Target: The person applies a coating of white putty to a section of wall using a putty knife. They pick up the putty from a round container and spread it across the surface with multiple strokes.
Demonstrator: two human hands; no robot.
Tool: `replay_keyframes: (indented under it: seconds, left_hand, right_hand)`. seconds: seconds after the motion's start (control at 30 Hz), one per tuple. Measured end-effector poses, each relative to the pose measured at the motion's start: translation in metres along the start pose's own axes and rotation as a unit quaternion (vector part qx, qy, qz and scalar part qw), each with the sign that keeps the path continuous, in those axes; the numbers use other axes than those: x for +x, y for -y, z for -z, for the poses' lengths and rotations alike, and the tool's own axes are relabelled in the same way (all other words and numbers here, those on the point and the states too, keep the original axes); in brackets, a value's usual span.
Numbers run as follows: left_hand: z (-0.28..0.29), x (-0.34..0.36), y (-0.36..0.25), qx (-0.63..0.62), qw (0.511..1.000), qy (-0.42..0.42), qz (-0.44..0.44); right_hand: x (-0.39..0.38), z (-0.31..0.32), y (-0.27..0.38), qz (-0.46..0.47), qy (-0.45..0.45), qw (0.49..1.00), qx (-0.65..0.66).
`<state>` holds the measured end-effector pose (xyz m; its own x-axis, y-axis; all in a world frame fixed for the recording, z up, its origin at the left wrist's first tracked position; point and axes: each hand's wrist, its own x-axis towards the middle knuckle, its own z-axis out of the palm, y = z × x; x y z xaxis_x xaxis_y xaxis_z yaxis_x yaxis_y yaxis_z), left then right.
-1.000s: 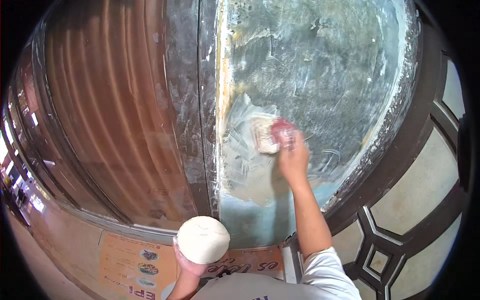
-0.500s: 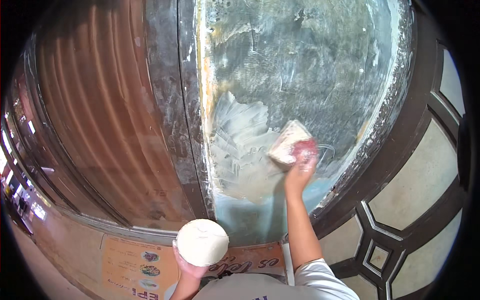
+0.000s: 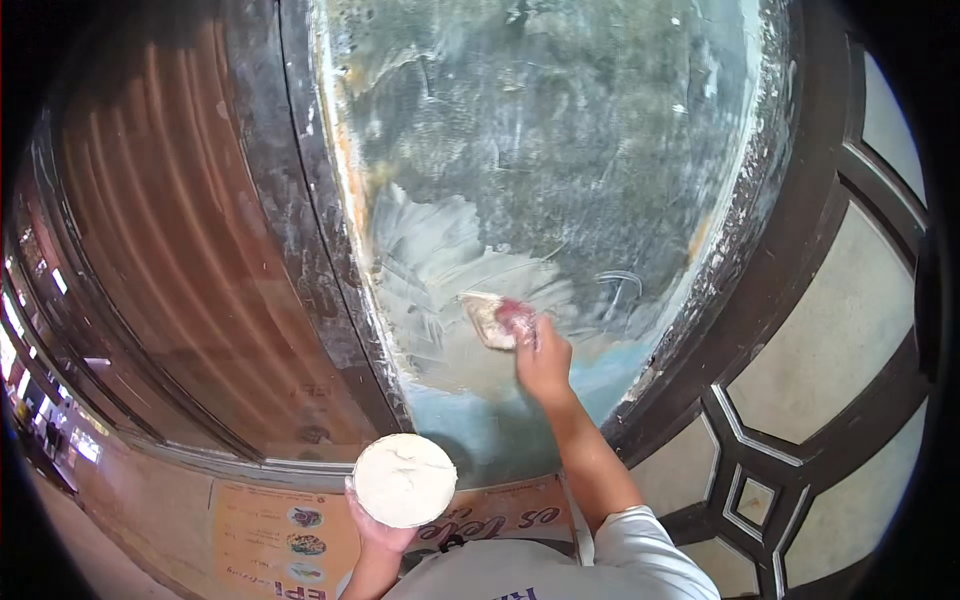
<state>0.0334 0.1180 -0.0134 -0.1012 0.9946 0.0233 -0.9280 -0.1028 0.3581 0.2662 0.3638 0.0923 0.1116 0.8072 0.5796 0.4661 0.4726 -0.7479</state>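
My right hand (image 3: pixel 546 358) grips a putty knife (image 3: pixel 488 318) with a red handle and a broad blade coated in whitish filler. Its blade lies on or just off the worn grey-green wall panel (image 3: pixel 570 180), by the lower part of a pale smeared filler patch (image 3: pixel 425 245); exact contact cannot be made out. Low in the view, my left hand (image 3: pixel 376 532) supports a round tub (image 3: pixel 405 482) from its left and underside. White paste fills the tub nearly to the rim. A thin curved streak of filler (image 3: pixel 622 286) marks the panel to the right of the knife.
Left of the panel stands a dark frame (image 3: pixel 290 200) with a brown curtained pane (image 3: pixel 170 240). At right is a dark wooden panelled door (image 3: pixel 800 340) with pale insets. An orange printed banner (image 3: pixel 262 525) hangs low behind my left arm.
My right hand has swept the putty knife left and slightly down across the panel. My left hand keeps hold of the tub in nearly the same place. The view has shifted a little rightward.
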Motion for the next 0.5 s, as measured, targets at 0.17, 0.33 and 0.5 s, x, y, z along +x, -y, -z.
replay_keyframes:
  seconds: [0.17,0.33,0.5]
  left_hand:
    - [-0.018,0.001,0.012,-0.094,0.995,-0.018,0.007]
    - [-0.023,-0.003,0.022,-0.161,0.986,-0.002,0.034]
    - [-0.022,-0.002,0.035,-0.089,0.996,-0.004,-0.004]
  right_hand:
    - [0.023,0.016,-0.024,-0.033,-0.265,0.93,0.252]
    - [0.009,0.018,-0.024,-0.02,0.09,0.991,-0.098]
    - [0.014,0.029,-0.058,-0.019,-0.286,0.948,0.141]
